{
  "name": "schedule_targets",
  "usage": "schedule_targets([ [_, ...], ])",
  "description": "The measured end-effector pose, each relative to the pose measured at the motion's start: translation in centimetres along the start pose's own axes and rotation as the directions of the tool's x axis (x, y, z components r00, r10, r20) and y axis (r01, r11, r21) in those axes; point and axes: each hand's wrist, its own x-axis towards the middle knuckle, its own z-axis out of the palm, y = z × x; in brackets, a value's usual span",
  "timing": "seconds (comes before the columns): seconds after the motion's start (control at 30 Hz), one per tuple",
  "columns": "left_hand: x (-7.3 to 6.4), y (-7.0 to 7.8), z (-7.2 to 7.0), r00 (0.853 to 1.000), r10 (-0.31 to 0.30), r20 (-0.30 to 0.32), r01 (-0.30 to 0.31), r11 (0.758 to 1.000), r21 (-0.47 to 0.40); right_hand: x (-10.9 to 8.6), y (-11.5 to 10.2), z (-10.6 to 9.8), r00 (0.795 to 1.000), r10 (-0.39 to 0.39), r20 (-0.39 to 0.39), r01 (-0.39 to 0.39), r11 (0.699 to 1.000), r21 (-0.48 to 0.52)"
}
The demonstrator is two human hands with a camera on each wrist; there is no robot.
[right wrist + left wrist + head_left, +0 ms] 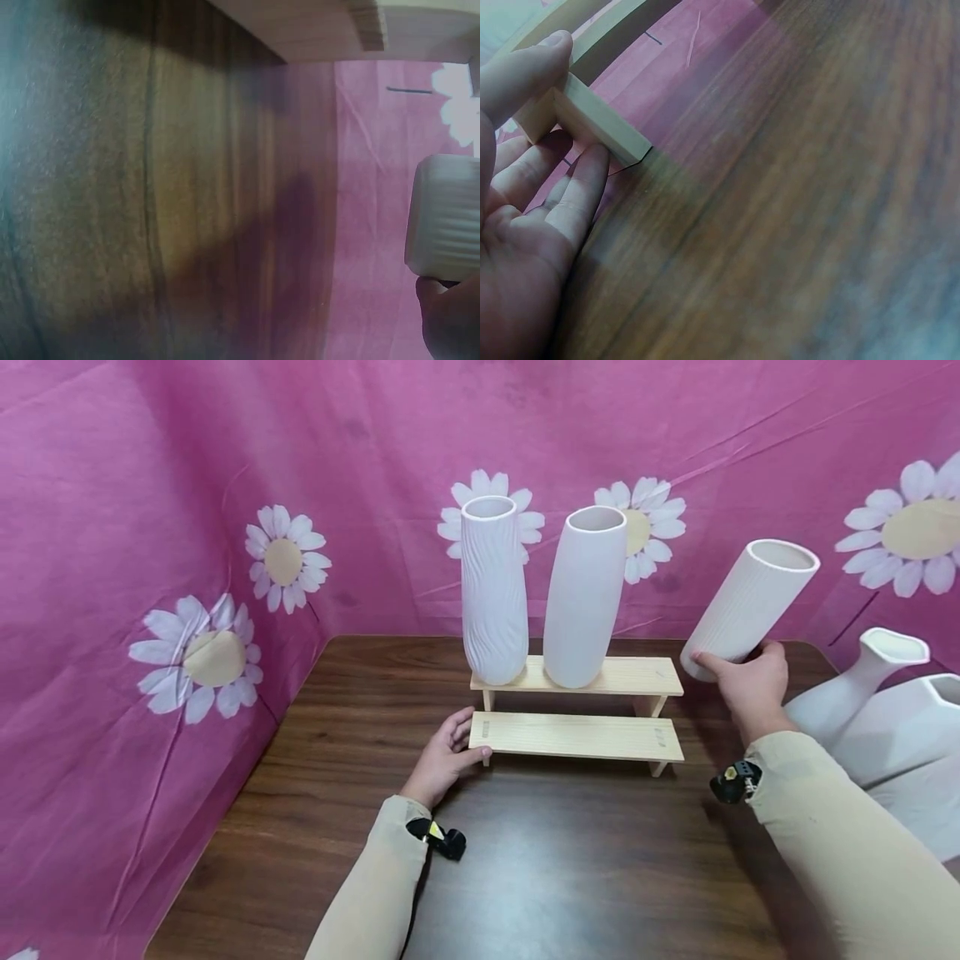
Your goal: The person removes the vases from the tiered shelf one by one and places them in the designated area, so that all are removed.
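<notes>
Creased pink cloth [375,452] with white daisies [283,562] hung behind and beside the dark wood-grain counter [315,810]; pale light [510,893] glared off its top, whose blurred far edge [319,135] seemed tinged pink.

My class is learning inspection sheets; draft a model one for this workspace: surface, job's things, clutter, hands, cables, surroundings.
Surface: dark wood-grain table, glossy glare near the front.
Job's things: two-tier wooden stand; wavy-textured white vase and smooth white vase upright on its upper tier; ribbed white vase tilted, held off the stand.
Clutter: nothing seen, apart from more white vases at right, partly hidden by the sleeve.
Hands: left hand grips the lower tier's left end; right hand grips the ribbed white vase near its base.
Cables: one dark cable beside the left forearm.
Surroundings: pink cloth printed with daisies.
</notes>
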Motion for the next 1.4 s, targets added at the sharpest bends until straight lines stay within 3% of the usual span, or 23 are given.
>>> schedule_targets([
  [0.53, 0.0, -0.3, 0.4, 1.0, -0.02, -0.005, 0.02, 1.0, -0.004, 0.5, 2.5, 0.4, 0.998, -0.005, 0.056, 0.01, 0.996, -0.085],
  [1.4, 0.1, -0.2, -0.1, 1.0, 0.005, -0.008, -0.005, 1.0, 0.003, 0.4, 3.7, 0.9, 0.993, -0.028, 0.11, 0.042, 0.991, -0.127],
])
